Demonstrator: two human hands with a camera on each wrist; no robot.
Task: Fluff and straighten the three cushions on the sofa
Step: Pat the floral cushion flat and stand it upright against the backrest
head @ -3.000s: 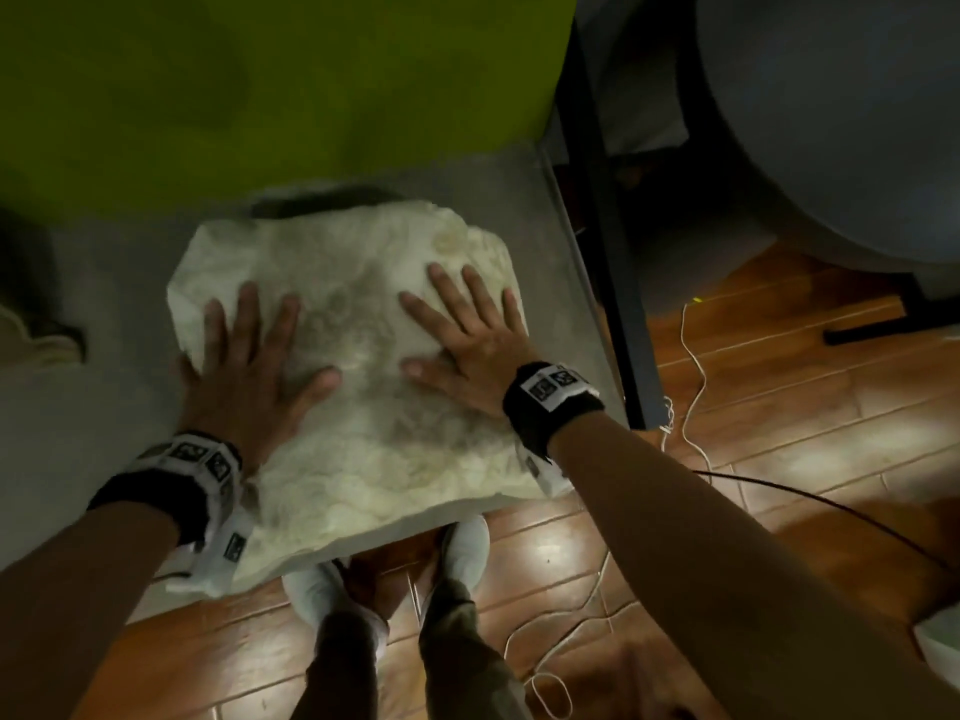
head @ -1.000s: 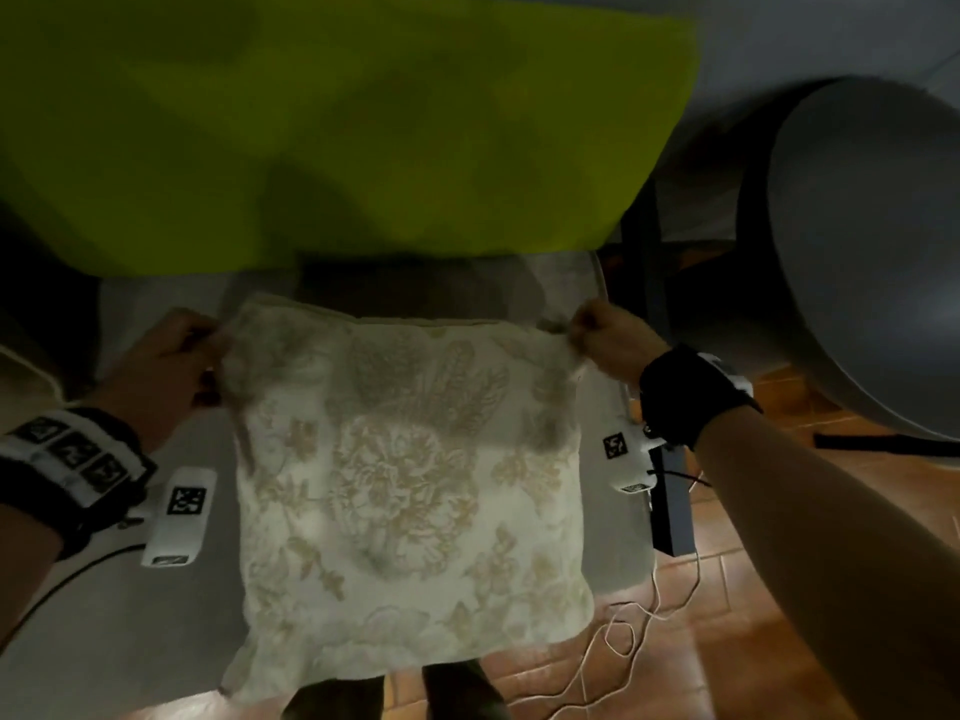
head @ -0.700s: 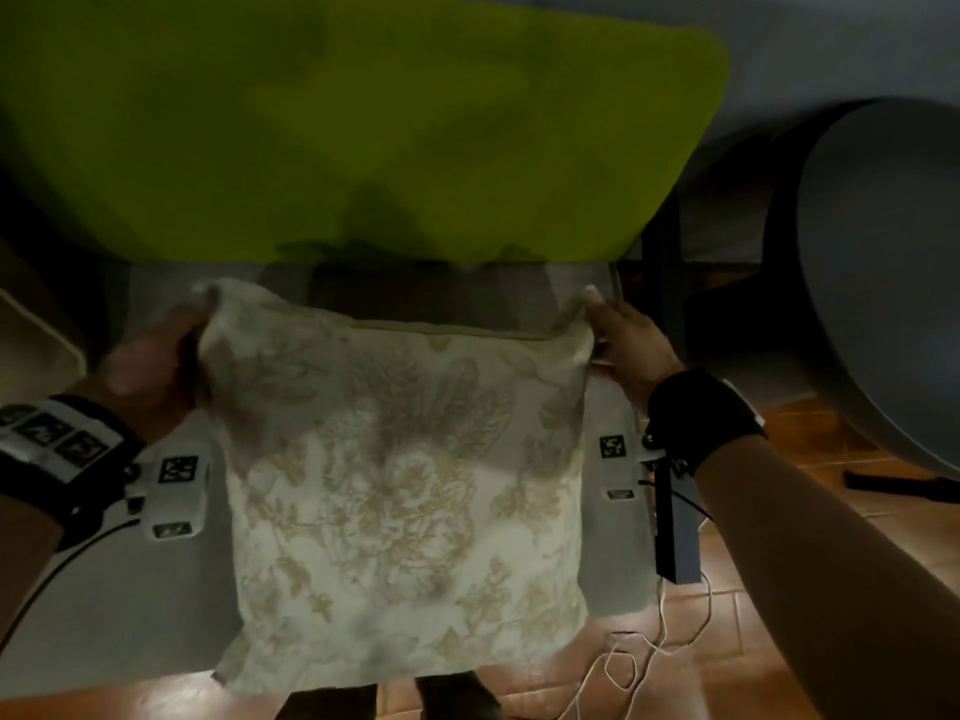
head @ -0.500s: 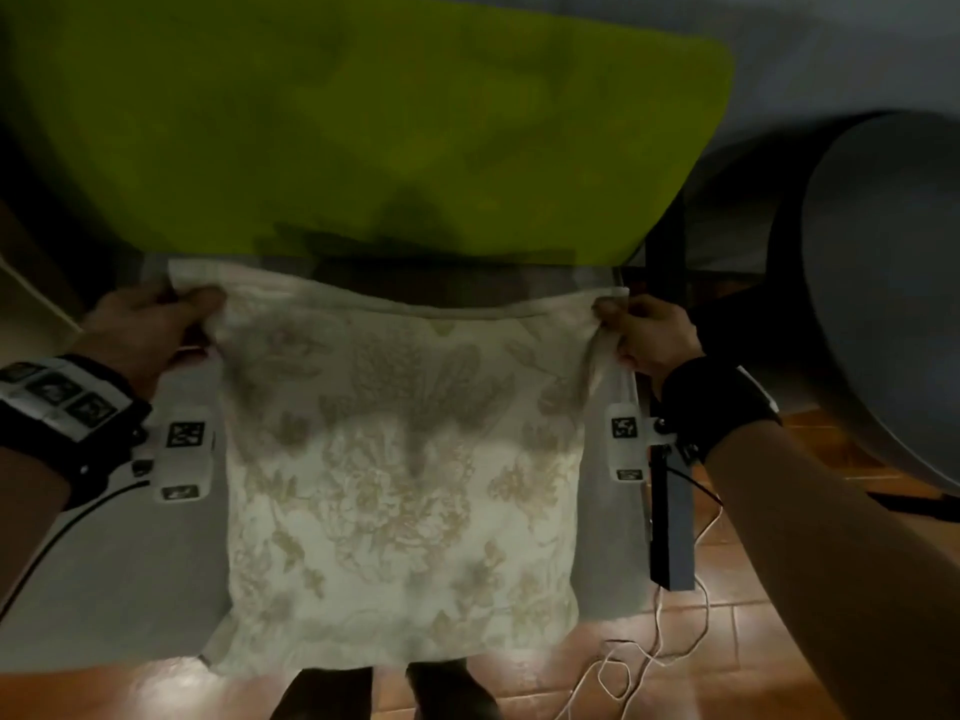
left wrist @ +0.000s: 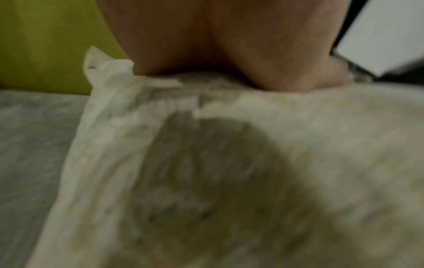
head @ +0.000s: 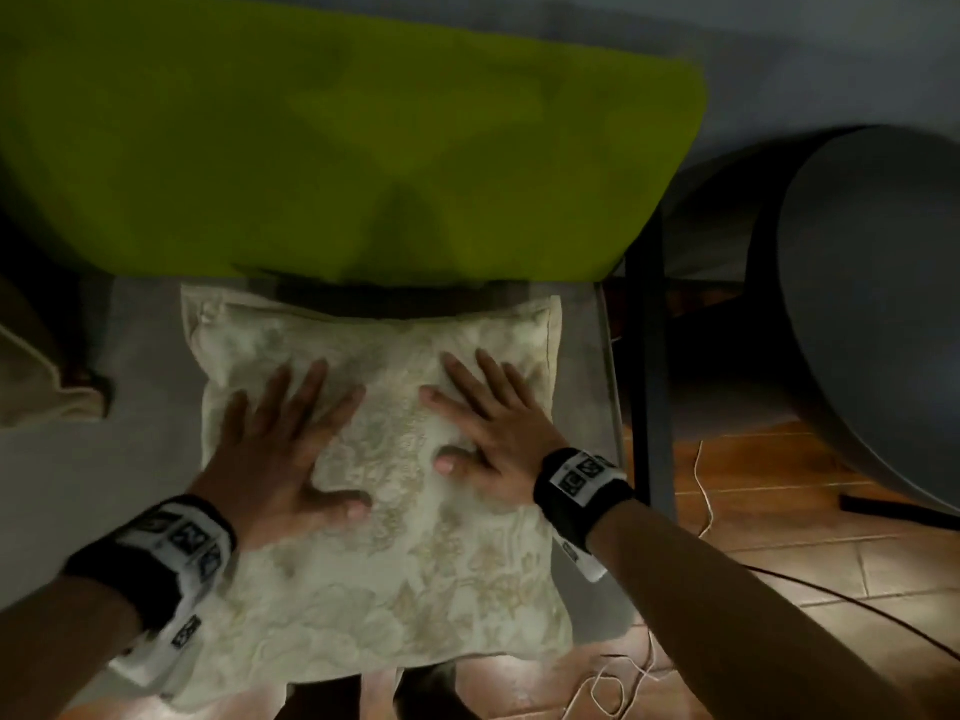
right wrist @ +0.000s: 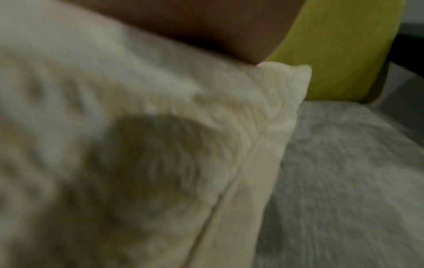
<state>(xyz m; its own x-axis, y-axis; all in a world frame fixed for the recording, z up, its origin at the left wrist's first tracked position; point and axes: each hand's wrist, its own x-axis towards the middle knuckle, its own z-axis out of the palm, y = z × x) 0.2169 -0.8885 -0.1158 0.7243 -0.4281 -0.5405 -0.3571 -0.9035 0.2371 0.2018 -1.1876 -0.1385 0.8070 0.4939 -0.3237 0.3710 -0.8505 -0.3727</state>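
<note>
A cream cushion with a pale gold floral pattern (head: 395,553) lies flat on the grey sofa seat (head: 93,475), its near edge hanging over the seat's front. My left hand (head: 280,444) lies flat on its left half, fingers spread. On the right half my right hand (head: 483,423) presses down the same way. Each wrist view shows a blurred stretch of the cushion (left wrist: 229,172) (right wrist: 137,145) under the heel of a hand, with a far corner sticking up. Part of a second beige cushion (head: 31,371) shows at the far left.
A lime-green back cushion (head: 337,137) stands behind the cream one. The sofa's dark metal frame (head: 649,366) runs along the right edge of the seat. A round grey chair (head: 878,314) stands to the right on the wooden floor (head: 779,543), where thin cables (head: 701,491) trail.
Both hands let go of the cushion's top corners. The cushion, held up before, now lies flat on the seat with both palms spread on its top face.
</note>
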